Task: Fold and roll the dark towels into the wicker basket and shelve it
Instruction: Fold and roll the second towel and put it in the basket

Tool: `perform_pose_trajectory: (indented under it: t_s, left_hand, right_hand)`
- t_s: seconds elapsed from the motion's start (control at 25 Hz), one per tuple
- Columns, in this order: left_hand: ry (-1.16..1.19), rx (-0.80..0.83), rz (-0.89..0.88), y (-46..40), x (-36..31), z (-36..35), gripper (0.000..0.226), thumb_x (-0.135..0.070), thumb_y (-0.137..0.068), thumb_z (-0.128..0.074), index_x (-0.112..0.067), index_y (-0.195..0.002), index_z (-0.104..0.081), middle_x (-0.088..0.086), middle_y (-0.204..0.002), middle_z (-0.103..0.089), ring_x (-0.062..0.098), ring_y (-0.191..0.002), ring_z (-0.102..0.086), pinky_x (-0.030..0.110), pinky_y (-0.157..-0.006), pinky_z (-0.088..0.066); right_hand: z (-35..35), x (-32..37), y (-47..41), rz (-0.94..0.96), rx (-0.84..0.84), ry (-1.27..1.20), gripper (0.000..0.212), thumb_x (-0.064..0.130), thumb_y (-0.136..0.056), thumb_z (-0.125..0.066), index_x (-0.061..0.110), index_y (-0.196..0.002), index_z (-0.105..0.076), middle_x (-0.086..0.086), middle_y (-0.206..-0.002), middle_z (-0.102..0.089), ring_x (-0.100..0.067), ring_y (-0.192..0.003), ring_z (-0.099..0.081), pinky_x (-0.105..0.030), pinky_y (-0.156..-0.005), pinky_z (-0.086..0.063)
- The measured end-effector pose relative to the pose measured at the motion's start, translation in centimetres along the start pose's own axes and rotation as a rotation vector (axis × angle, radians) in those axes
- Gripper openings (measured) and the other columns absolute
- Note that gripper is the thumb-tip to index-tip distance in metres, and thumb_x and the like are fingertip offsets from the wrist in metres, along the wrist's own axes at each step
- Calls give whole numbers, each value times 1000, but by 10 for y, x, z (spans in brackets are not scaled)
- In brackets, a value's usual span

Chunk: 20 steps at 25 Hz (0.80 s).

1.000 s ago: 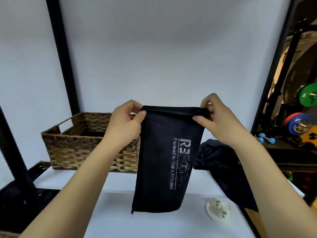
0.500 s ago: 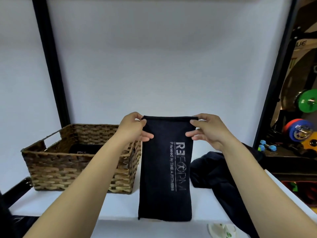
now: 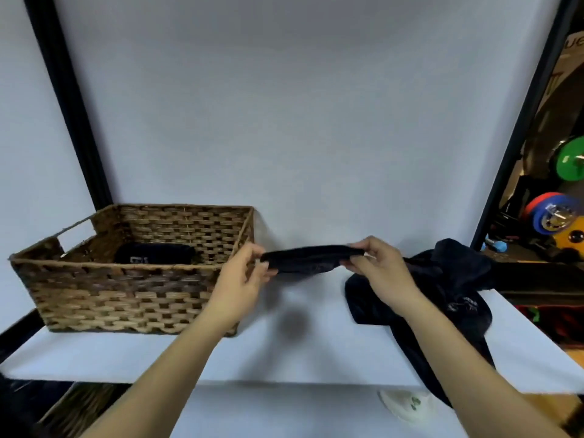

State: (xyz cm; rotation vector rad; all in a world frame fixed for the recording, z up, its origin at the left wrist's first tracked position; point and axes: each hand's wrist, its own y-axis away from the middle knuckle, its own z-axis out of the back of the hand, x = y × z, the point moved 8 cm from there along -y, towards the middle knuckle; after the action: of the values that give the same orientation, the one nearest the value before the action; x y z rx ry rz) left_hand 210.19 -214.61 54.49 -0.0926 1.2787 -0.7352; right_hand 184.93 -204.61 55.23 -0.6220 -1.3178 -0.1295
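Observation:
I hold a folded dark towel [image 3: 308, 260] level above the white shelf [image 3: 284, 336], seen edge-on as a thin band. My left hand [image 3: 245, 273] pinches its left end and my right hand [image 3: 377, 267] pinches its right end. The wicker basket [image 3: 126, 289] stands on the shelf to the left, just beside my left hand. One rolled dark towel [image 3: 155, 253] with pale lettering lies inside it near the back. A heap of loose dark towels [image 3: 448, 289] lies on the shelf at the right and hangs over the front edge.
Black shelf posts [image 3: 68, 102] rise at the left and right. Behind the right post are coloured weight plates [image 3: 556, 216] and gym gear. A small white dish [image 3: 407, 403] sits on the lower surface in front. Another wicker piece [image 3: 76, 409] shows at the bottom left.
The towel hung down showing its lettering; now it is held flat and edge-on, lower, above the shelf. Both hands have dropped, and the view has tilted down.

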Motion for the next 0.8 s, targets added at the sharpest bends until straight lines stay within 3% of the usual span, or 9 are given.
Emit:
perform_pose_trajectory:
  t_s: [0.12, 0.16, 0.24, 0.32, 0.4, 0.52, 0.6, 0.68, 0.8]
  left_hand:
    - [-321, 181, -51, 95, 82, -28, 30, -9, -99, -57, -37, -108, -59, -17, -109, -64, 5, -100, -64, 32, -85, -52]
    - [-422, 207, -97, 120, 95, -34, 28, -11, -97, -58, -36, -111, -60, -21, -115, -60, 3, -103, -61, 31, -87, -51]
    - [-519, 201, -161, 148, 99, -41, 25, -12, -95, -60, -30, -113, -62, -21, -121, -55, 2, -107, -56, 29, -90, -49]
    - [-537, 167, -201, 157, 95, -37, 24, -13, -91, -65, -25, -112, -62, -15, -124, -54, 6, -115, -52, 32, -93, -49]
    - [-598, 189, -223, 164, 93, -39, 36, -20, -87, -72, -25, -119, -58, -11, -135, -50, 11, -129, -46, 37, -101, -49]
    - [-769, 283, -253, 160, 91, -61, 63, -31, -81, -79, -23, -138, -51, -2, -154, -42, 21, -146, -36, 38, -113, -40]
    - [-830, 316, -310, 154, 88, -75, 62, -26, -77, -82, -20, -134, -58, 0, -148, -50, 24, -140, -44, 38, -108, -45]
    - [-796, 239, -357, 147, 87, -75, 50, -17, -73, -85, -19, -120, -67, -2, -127, -61, 20, -121, -54, 33, -95, -50]
    - [-652, 38, -257, 143, 90, -57, 17, -26, -88, -72, -20, -104, -70, -12, -103, -60, 11, -98, -51, 29, -84, -45]
  right_hand:
    - [-11, -93, 93, -98, 157, 288, 37, -6, -92, -61, 28, -101, -73, 14, -82, -68, -5, -68, -58, -31, -68, -49]
    - [-14, -111, 121, -96, 186, 363, 43, -5, -91, -61, 36, -101, -72, 18, -87, -67, -2, -71, -59, -28, -70, -50]
    - [-15, -120, 156, -2, 188, 509, 47, -3, -88, -63, 42, -102, -65, 27, -111, -61, -2, -96, -65, -20, -85, -51]
    - [-19, -112, 168, 78, 209, 658, 42, 1, -86, -66, 37, -107, -62, 35, -127, -51, 2, -106, -58, -17, -86, -47]
    - [-26, -102, 173, 195, 233, 831, 41, 6, -83, -72, 27, -116, -60, 32, -133, -48, 5, -108, -48, -20, -85, -46]
    - [-42, -103, 169, 399, 264, 1071, 64, 14, -73, -81, 19, -131, -56, 5, -142, -53, -16, -119, -48, -38, -94, -50]
    - [-46, -114, 160, 411, 316, 1147, 70, 15, -66, -85, 19, -131, -59, 1, -138, -54, -21, -116, -49, -38, -95, -48]
    - [-45, -117, 149, 416, 318, 1121, 63, 16, -64, -89, 20, -123, -65, 4, -122, -56, -18, -104, -48, -32, -88, -48]
    - [-35, -116, 139, 336, 319, 872, 27, 23, -84, -80, 20, -108, -68, 11, -104, -57, -12, -93, -48, -28, -85, -43]
